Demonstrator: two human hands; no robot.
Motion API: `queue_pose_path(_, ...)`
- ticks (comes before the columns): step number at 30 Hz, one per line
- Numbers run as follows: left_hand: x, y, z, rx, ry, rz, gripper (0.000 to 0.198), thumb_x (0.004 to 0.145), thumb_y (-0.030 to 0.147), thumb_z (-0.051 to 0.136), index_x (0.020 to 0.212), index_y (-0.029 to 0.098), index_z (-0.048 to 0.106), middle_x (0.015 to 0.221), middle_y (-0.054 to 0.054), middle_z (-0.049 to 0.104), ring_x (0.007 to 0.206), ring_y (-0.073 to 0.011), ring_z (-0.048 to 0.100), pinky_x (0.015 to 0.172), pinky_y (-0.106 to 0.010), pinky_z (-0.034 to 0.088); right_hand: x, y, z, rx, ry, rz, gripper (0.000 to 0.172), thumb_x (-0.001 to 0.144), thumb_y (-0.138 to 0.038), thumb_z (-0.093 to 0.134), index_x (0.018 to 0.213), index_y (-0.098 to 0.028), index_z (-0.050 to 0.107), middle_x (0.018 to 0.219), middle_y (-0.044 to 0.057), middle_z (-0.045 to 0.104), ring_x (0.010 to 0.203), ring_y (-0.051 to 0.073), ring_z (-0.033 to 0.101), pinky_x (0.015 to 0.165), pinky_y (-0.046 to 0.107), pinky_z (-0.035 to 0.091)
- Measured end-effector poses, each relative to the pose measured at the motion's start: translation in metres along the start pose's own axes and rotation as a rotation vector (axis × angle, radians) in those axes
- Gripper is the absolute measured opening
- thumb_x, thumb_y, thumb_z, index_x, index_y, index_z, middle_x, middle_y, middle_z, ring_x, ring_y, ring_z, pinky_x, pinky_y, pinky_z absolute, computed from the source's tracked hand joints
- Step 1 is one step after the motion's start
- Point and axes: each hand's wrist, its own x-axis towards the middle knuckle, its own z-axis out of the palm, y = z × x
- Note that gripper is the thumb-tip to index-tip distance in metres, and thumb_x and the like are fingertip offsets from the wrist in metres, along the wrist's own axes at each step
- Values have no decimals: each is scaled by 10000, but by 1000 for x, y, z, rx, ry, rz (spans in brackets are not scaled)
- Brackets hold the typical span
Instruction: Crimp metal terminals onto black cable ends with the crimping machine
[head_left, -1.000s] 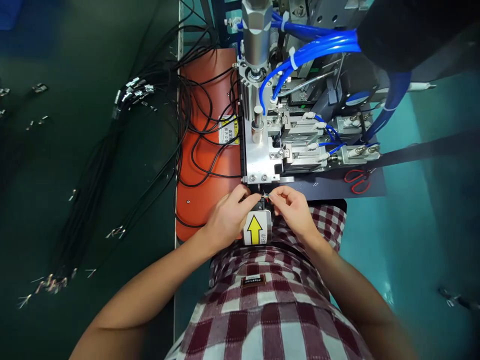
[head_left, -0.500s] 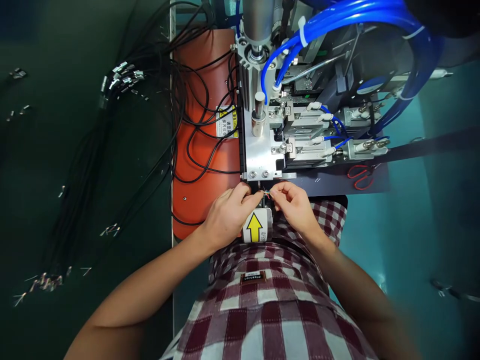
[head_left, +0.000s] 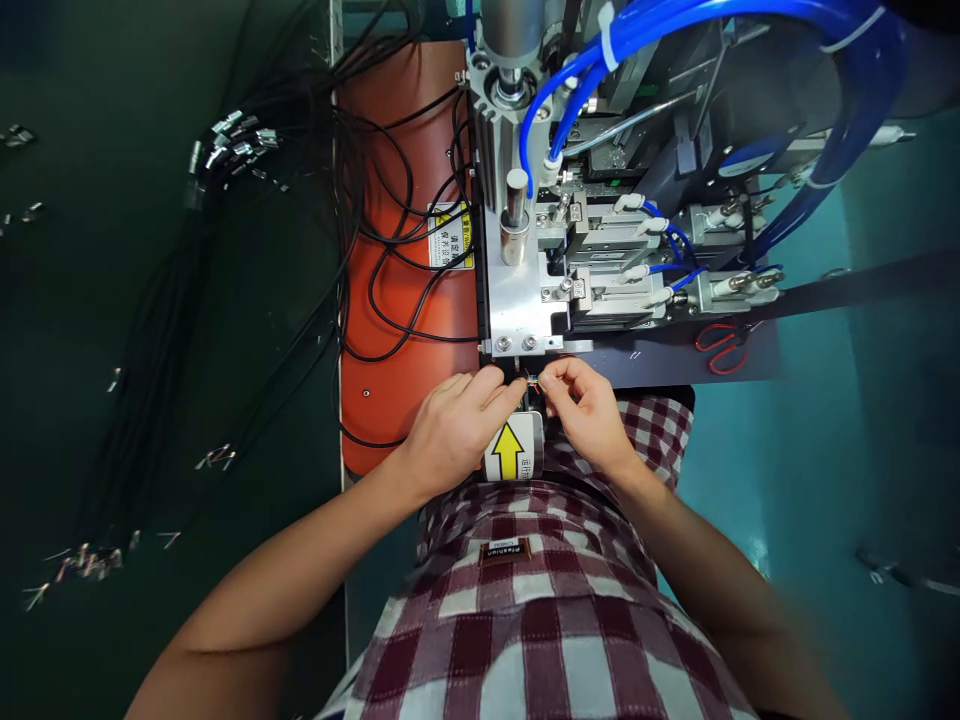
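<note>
Both hands meet at the front of a metal machine [head_left: 517, 300]. My left hand [head_left: 454, 425] is closed, thumb and index finger pinching the end of a black cable [head_left: 375, 443] whose tip the fingers partly hide. Thin coloured wires [head_left: 533, 381] stick out between the two hands. From the other side my right hand [head_left: 589, 410] pinches those wires with thumb and forefinger. Just below the fingertips is a white label with a yellow arrow [head_left: 508, 450].
Black cables loop over the orange cover [head_left: 412, 390] on the left. Cable bundles with metal connectors [head_left: 236, 140] and bare wire ends [head_left: 94, 562] lie on the dark table. Red-handled scissors [head_left: 724, 345] rest at right. Blue air hoses [head_left: 675, 30] arch above the machine.
The whole view has shifted slightly, with the machine and table a little higher and further left. Both hands keep nearly the same pinch on the wires.
</note>
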Motion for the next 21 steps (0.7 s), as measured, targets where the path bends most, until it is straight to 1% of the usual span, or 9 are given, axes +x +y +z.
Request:
queue_pose_path(5, 1, 0, 0, 24, 29, 8, 255, 954, 167, 413, 1077, 137, 635, 774, -53, 588, 634, -151, 524, 572, -269, 426, 0, 2, 2, -17, 18, -26, 167, 909, -310, 552, 790, -193, 541, 658, -27, 496, 558, 120, 458, 543, 272, 377)
queue_pose_path(13, 1, -1, 2, 7, 38, -4, 264, 963, 167, 399, 1085, 142, 632, 771, -48, 578, 654, -144, 530, 571, -255, 423, -1, 3, 2, -26, 30, -43, 155, 912, -298, 548, 799, -193, 538, 695, -18, 504, 578, 122, 465, 563, 276, 387)
queue_pose_path(21, 0, -1, 1, -9, 12, -6, 255, 953, 159, 419, 1092, 142, 633, 782, -53, 577, 676, -145, 534, 581, -252, 432, -2, 3, 2, -33, 26, -39, 165, 917, -321, 543, 804, -202, 534, 714, -10, 508, 591, 129, 470, 574, 277, 402)
